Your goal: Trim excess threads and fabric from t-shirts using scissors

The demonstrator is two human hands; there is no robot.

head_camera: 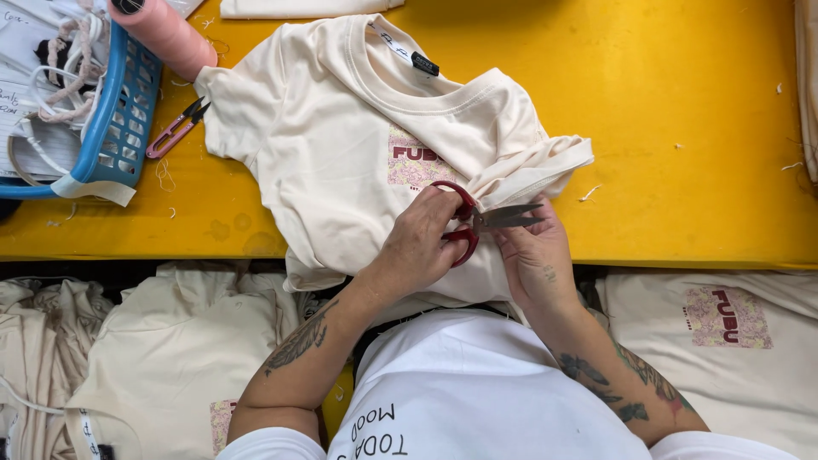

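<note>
A cream shirt is spread on the yellow table. Red scissors are gripped by the left hand, blades shut. A fold of the shirt is pinched by the right hand. Small pink snips lie beside a blue basket.

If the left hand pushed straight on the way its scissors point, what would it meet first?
The left hand holds red-handled scissors pointing toward the picture's right. Their blades already lie against the right hand, by the folded sleeve of the cream cotton T-shirt. Depth is hard to judge.
</note>
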